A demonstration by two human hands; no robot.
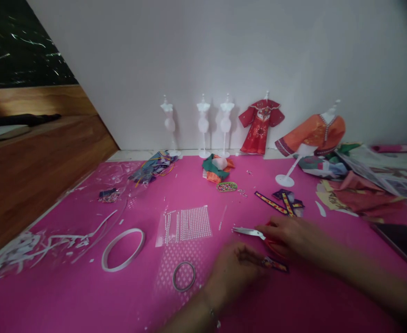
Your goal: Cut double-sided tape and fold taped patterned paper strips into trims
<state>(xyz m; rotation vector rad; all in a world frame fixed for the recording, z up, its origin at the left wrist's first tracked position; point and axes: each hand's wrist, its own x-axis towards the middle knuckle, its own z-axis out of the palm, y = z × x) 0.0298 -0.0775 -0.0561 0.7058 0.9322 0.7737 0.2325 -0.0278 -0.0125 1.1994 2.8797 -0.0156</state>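
Observation:
My right hand (288,231) is closed around the red handles of a pair of scissors (249,232), whose silver blades point left, slightly parted, low over the pink surface. My left hand (236,268), a little blurred, pinches a short dark trim strip (275,264) with a red and yellow pattern. The strip's free end sticks out to the right, below the scissors. Just beyond my right hand lie more patterned strips (271,202) and a scrap of dark fabric. A sheet of stick-on pearls (194,223) lies to the left of the blades.
On the pink mat (68,296) lie a white tape roll (106,263), a thin grey ring (174,283), white scraps (19,252) and a green bead tray (226,187). Behind stand bare mannequins (203,121), a red dress (259,132) and an orange top (311,134). A phone (403,245) lies right.

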